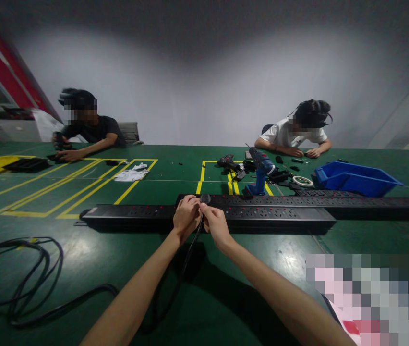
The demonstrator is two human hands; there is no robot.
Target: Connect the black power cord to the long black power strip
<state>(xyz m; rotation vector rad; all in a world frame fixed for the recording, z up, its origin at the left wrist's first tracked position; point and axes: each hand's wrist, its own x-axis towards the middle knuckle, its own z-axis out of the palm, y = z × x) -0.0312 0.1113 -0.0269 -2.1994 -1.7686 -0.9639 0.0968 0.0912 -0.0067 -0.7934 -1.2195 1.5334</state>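
Plug (pixel 205 198) up by power strips (pixel 262 212), cord (pixel 190 253) hanging below. From my remote seat: right hand (pixel 217 224) pinching cord, left hand (pixel 187 214) curled alongside, hold unclear. Looks midway: nothing let go, can't tell if plugged in.

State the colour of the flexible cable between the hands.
The flexible cable is black, best seen in head view.

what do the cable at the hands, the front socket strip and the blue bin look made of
Cable: probably rubber or plastic sheathing; black, slightly shiny, smoothly curving.
Front socket strip: dark, satin casing, perhaps painted metal or plastic; the soft sheen leaves it open.
Blue bin: likely moulded plastic, given its smooth, one-coloured walls.
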